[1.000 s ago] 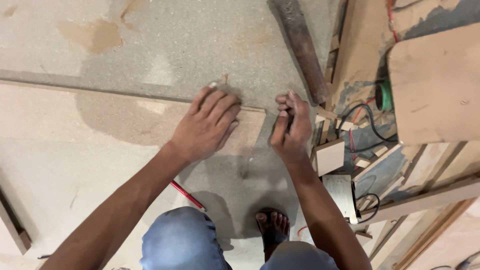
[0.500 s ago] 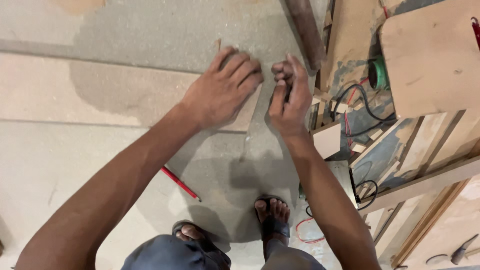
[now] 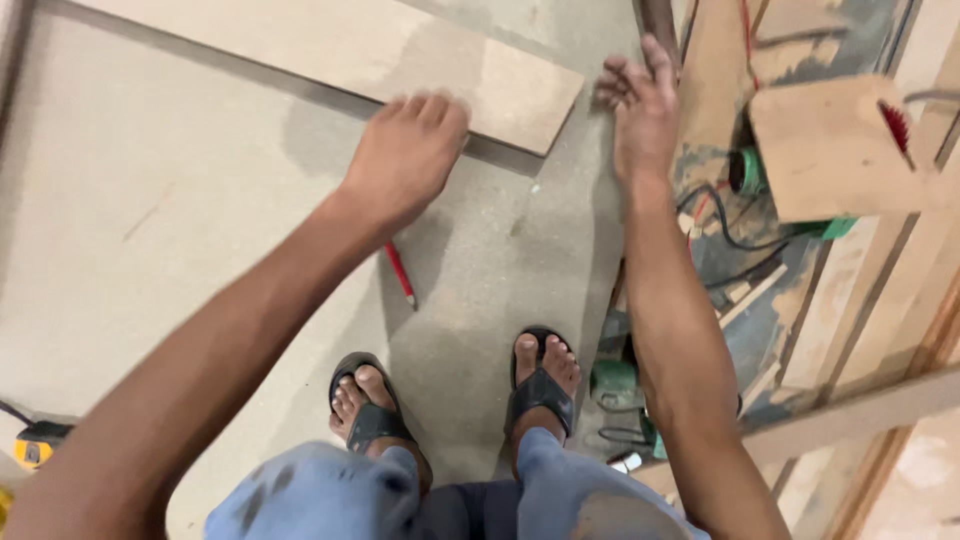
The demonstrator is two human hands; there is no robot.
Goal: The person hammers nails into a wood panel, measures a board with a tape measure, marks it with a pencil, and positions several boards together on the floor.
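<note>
My left hand hangs above the near edge of a long flat wooden board lying on the floor, fingers loosely curled, holding nothing. My right hand is raised past the board's right end, fingers spread and empty. A red pencil lies on the floor below my left hand. My two feet in dark sandals stand on the grey floor sheet.
A green power tool with cables sits under a plywood piece at the right. Wood offcuts and long battens lie at the right. A second green tool is beside my right foot. A yellow tape measure lies at the left edge.
I have stood up, so the view has drawn back from the floor. Both hands have lifted off the board's end and come apart; the right hand's pinched fingers have spread.
</note>
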